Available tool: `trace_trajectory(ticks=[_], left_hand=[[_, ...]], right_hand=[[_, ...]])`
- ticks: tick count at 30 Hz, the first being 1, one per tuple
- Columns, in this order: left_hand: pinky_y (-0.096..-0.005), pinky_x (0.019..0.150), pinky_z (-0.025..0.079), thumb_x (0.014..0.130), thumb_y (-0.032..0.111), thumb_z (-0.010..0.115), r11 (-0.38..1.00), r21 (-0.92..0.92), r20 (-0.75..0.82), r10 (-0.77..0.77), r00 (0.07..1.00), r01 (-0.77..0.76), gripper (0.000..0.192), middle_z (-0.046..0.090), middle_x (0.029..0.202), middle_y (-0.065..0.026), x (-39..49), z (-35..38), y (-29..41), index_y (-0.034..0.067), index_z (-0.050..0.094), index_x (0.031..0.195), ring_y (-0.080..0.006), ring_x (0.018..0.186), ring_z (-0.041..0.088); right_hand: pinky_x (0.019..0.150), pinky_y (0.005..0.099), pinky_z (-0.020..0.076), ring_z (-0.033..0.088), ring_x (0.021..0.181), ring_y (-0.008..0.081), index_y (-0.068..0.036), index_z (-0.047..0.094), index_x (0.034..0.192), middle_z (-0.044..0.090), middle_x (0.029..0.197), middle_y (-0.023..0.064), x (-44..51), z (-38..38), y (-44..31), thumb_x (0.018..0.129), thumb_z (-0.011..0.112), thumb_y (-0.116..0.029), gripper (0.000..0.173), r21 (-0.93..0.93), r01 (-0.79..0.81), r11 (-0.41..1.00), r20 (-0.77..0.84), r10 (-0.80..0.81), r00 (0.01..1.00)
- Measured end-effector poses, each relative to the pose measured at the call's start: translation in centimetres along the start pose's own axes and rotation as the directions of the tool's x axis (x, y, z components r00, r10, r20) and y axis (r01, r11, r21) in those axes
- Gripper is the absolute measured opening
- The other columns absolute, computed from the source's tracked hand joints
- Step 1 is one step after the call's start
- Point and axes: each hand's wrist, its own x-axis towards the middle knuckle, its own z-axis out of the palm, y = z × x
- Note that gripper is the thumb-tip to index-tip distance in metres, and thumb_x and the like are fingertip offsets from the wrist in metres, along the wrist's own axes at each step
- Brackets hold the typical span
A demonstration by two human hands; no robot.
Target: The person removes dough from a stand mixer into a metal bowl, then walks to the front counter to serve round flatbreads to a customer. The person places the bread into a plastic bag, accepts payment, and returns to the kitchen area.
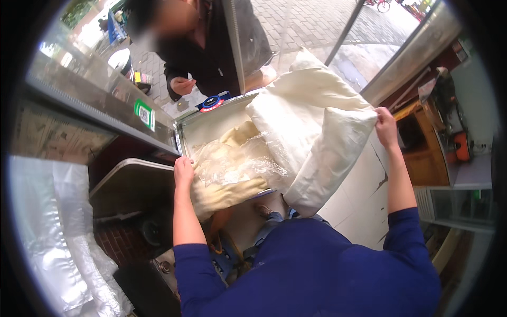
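Note:
My right hand (386, 126) grips the corner of a thick white cloth cover (340, 146), which is lifted and folded back to the right. Below it stands an open box (212, 121) with pale inner walls. Inside, a beige cloth (225, 196) is spread and hangs over the near edge. Crumpled clear plastic film (229, 166) lies on this cloth; what is under the film cannot be made out. At the box's left side my left hand (184, 172) has its fingers curled on the edge of the beige cloth.
A person (202, 51) stands across the counter, one hand raised. A round blue device (210, 102) sits on the box's far rim. Clear plastic bags (59, 237) hang at left, near a framed panel (138, 160). A wooden cabinet (424, 158) stands right.

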Motion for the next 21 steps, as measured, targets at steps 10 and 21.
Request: trace_trajectory(ticks=[10, 21], left_hand=[[-0.0384, 0.074, 0.054, 0.092, 0.016, 0.053, 0.993, -0.041, 0.011, -0.107, 0.994, 0.107, 0.032, 0.076, 0.088, -0.0206, 0.3, -3.5, 5.7, -0.004, 0.078, 0.096, -0.0294, 0.076, 0.071], [-0.0324, 0.062, 0.055, 0.097, 0.009, 0.05, 0.857, -0.118, 0.404, -0.419, 0.813, 0.501, 0.028, 0.079, 0.09, -0.0107, -34.5, 5.8, 2.1, 0.0, 0.076, 0.091, -0.0174, 0.061, 0.066]], right_hand=[[0.109, 0.0415, 0.0479, 0.062, 0.121, 0.0372, -0.001, 0.069, 0.124, 0.064, 0.133, 0.0177, -7.5, 8.1, 2.6, 0.088, 0.054, 0.006, 0.039, 0.087, -0.174, 0.981, 0.082, 0.167, 0.983], [0.114, 0.0455, 0.0432, 0.055, 0.133, 0.0368, -0.004, 0.064, 0.136, 0.064, 0.135, 0.0173, -5.4, 13.1, -18.9, 0.093, 0.071, -0.014, 0.046, 0.325, 0.462, 0.825, 0.14, -0.525, 0.839]])
